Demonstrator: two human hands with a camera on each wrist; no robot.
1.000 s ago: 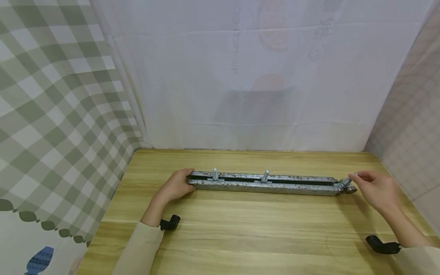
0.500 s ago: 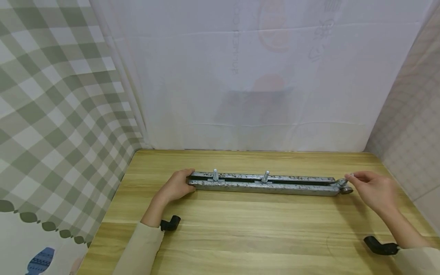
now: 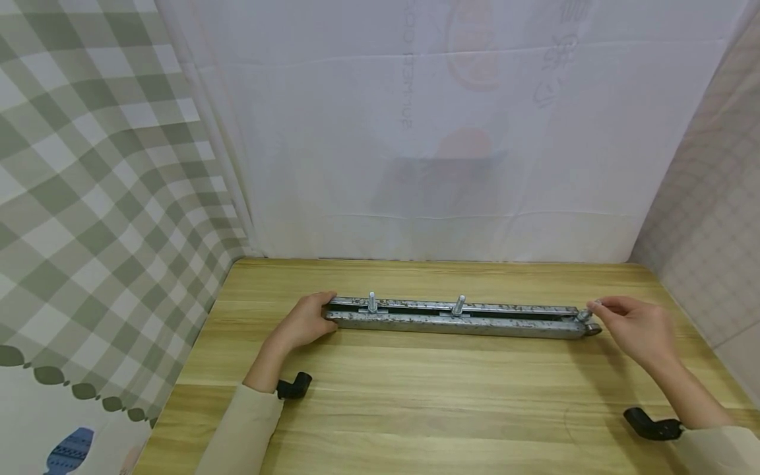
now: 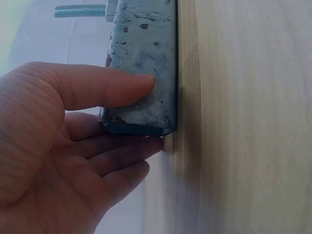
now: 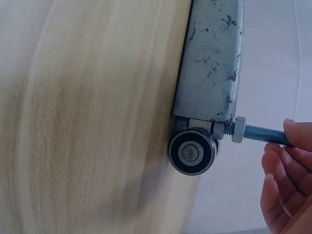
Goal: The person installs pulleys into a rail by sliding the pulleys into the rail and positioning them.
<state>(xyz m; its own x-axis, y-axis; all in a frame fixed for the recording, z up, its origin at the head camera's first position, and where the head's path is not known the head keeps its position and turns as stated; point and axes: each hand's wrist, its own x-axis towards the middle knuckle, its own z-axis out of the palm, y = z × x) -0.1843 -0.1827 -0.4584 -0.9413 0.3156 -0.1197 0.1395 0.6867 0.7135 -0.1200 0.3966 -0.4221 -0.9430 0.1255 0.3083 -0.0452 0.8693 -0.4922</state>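
A long, slotted metal rail with rust-like specks lies across the table. At its left end my left hand grips it, thumb on the front face and fingers around the open end. Past its right end my right hand pinches the upper tip of a threaded bolt. That bolt carries nuts and belongs to a roller trolley, whose wheel sits right at the rail's mouth. The trolley's inner part is hidden inside the rail. Two more upright bolts, one left and one mid-rail, rise from the slot.
The wood-grain table extends in front of the rail. White cloth hangs behind it, and a green checked cloth hangs at the left. Black angled wrist mounts stick out beside both sleeves.
My right hand has moved left, bringing the roller trolley closer against the rail's right end, with less of it showing outside. The left hand, the rail and the other two bolts stay put.
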